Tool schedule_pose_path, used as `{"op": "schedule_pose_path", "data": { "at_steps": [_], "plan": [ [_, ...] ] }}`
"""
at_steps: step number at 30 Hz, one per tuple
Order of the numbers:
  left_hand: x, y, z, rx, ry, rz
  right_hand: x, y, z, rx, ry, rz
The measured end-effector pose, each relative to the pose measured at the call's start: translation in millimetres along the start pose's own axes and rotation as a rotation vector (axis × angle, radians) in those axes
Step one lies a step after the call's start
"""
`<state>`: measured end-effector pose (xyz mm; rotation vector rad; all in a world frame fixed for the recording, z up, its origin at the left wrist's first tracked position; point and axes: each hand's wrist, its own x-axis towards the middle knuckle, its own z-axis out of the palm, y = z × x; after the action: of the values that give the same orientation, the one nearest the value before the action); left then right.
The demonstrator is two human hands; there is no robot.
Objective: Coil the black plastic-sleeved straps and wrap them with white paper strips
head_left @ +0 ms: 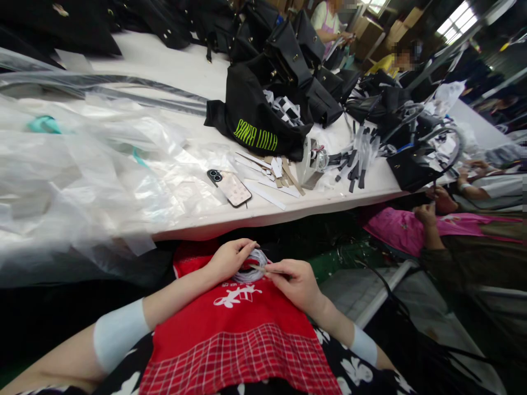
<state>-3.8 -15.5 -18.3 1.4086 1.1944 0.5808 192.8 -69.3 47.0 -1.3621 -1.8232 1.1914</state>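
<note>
A round coil of light grey cord or strap [260,259] lies on the red apron [272,312] in my lap. My left hand [231,259] is closed on the coil's left and upper edge, thumb and fingertips together. In my right hand [297,281] a thin pointed tool [258,268] is pinched, its tip reaching over the coil's middle; whether it is small scissors or tweezers I cannot tell. A short dark strand shows near my left fingertips. Just beyond my hands runs the front edge of the white table [263,219].
On the table lie a phone [230,187], pale strips [267,192], plastic sheets [82,181], and a black cloth bag [255,126] with green lettering. Black handbags [288,52] are heaped behind. To the right, a co-worker's hand [428,214] is near a black bag [411,167].
</note>
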Motion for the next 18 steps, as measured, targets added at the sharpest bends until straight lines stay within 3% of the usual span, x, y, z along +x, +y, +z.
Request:
{"op": "schedule_pose_path", "data": {
  "at_steps": [3,6,10,18],
  "plan": [
    [-1,1,-0.9,0.019,0.008,0.011,-2,-2,-1,-0.53,0.072,-0.43],
    [-3,2,-1.4,0.044,0.014,-0.005,-1,-2,2,-0.782,0.107,-0.64],
    [-4,2,-1.1,0.059,0.023,0.003,7,5,11,-0.922,0.07,-0.682],
    [-7,2,-3.7,0.099,0.059,0.125,20,23,21,-0.974,0.017,-0.591]
  ]
}}
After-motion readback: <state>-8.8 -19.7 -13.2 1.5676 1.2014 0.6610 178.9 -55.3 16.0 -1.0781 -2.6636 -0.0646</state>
